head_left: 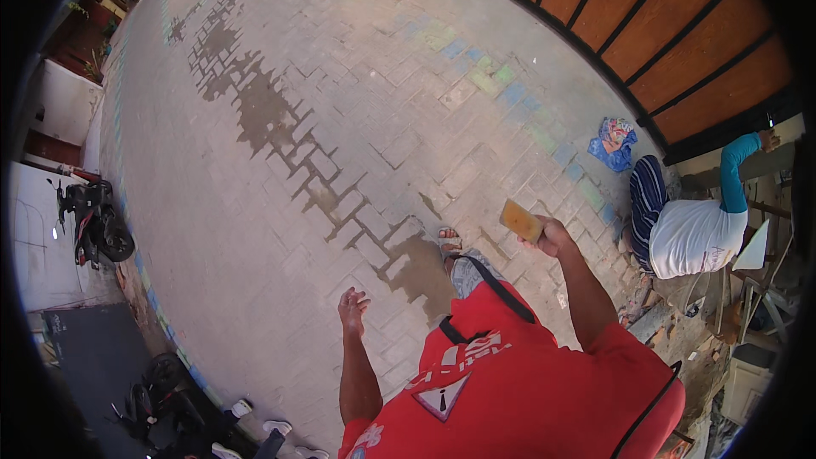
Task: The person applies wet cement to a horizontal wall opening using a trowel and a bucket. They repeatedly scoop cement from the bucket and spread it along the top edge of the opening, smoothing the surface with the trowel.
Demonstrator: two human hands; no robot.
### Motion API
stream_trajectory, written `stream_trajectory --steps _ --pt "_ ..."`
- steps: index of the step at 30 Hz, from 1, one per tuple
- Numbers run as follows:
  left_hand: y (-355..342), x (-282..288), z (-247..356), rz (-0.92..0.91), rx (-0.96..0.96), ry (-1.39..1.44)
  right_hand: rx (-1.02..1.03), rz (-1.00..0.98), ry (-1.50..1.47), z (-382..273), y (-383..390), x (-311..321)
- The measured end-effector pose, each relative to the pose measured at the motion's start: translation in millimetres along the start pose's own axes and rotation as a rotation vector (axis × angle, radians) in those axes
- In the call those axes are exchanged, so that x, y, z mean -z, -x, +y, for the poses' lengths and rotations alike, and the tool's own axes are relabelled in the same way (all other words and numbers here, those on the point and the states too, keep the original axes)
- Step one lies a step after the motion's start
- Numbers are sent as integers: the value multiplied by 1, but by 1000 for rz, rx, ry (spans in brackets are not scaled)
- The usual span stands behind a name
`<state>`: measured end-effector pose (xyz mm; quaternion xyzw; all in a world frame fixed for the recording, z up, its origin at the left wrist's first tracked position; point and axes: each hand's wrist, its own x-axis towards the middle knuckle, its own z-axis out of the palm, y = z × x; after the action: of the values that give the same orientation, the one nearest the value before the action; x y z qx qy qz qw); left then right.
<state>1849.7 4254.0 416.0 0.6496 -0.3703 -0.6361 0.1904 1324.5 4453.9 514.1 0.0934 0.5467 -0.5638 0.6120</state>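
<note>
My right hand grips a flat, yellow-brown rectangular pad by its lower right edge. The pad is held out over the paving to my right, and its exact kind does not show. Lower and to the left, my left hand hangs over the paving with loosely bent fingers apart and nothing in them. One of my sandalled feet shows between the two hands, beside a wet patch on the blocks.
Patchy wet marks run across the block paving. At right, a person in a white shirt is beside a brown slatted gate, near a blue bundle. A motorcycle stands at left; people's shoes show at lower left.
</note>
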Motion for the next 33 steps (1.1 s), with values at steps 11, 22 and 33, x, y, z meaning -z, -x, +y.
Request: stream_trajectory --steps 11,22,33 --pt "-41 90 33 283 827 178 178 -154 87 -262 -270 -423" --pt "-572 220 565 368 20 67 -95 241 16 -330 -527 -559" --pt "-930 238 885 274 -138 115 -87 313 1057 -560 -831 -888"
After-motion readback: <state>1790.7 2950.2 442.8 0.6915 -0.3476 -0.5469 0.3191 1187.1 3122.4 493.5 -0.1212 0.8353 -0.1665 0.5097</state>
